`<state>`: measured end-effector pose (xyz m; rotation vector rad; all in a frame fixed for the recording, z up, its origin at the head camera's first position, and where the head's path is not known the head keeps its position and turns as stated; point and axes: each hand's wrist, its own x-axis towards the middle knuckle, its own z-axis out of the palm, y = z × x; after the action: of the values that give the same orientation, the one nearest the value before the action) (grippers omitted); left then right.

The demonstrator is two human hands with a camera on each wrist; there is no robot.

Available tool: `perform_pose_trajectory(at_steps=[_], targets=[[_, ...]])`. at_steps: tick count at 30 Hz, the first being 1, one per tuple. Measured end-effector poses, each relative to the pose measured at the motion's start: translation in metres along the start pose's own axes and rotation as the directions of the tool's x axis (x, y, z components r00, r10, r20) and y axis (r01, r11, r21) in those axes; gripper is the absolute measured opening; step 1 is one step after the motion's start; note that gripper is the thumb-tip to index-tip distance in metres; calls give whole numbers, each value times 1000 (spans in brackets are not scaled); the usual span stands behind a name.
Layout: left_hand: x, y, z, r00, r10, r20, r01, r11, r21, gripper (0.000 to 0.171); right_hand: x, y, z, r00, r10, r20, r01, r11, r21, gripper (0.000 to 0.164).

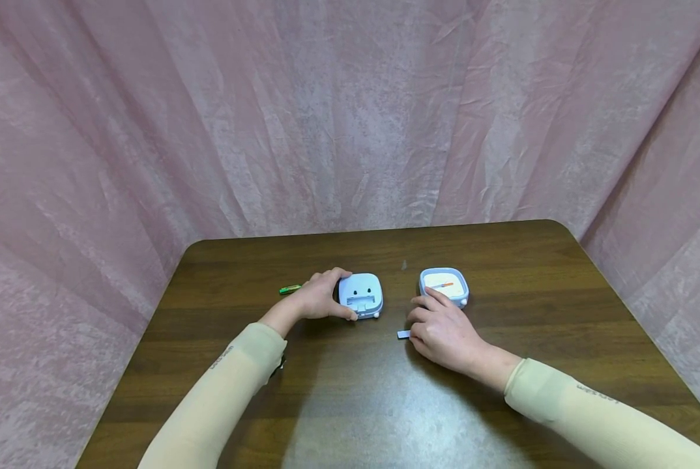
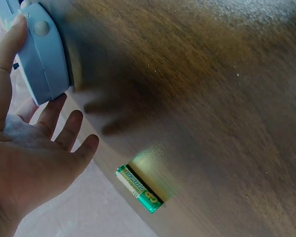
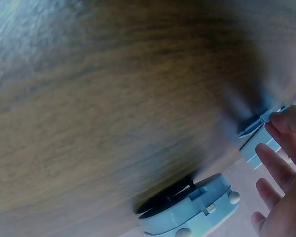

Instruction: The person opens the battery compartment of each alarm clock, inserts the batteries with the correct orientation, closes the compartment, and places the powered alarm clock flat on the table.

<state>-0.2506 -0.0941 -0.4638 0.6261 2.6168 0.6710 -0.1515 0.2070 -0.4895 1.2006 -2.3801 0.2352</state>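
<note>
My left hand (image 1: 320, 296) grips the left edge of a light blue square clock case (image 1: 362, 286), its thumb at the near side and fingers at the far side. An open battery compartment and two small dark holes show on top. In the left wrist view, the thumb presses the case (image 2: 47, 59) near a round white foot. My right hand (image 1: 444, 332) pinches a small light blue battery cover (image 1: 404, 335) low over the table, between thumb and index finger. Just beyond it lies a light blue clock (image 1: 442, 277) with a white dial and an orange hand.
A green AA-type battery (image 2: 139, 188) lies on the brown wooden table (image 1: 221, 280), left of the left hand. Pink curtains (image 1: 350, 130) hang behind and beside the table. A small pale mark (image 1: 404, 265) is on the tabletop between the two clock pieces.
</note>
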Motion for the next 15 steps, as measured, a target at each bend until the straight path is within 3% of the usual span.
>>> perform_pose_trajectory(at_steps=[5, 10, 15], targets=[[-2, 3, -2, 1000, -2, 1, 2, 1000, -3, 99, -1, -1, 1, 1000, 18, -25, -17, 1000, 19, 12], [-4, 5, -3, 1000, -12, 5, 12, 1000, 0, 99, 2, 1, -5, 996, 91, -23, -90, 995, 31, 7], [-3, 4, -3, 1000, -7, 5, 7, 1000, 1, 99, 9, 6, -15, 987, 158, -4, -158, 987, 27, 17]])
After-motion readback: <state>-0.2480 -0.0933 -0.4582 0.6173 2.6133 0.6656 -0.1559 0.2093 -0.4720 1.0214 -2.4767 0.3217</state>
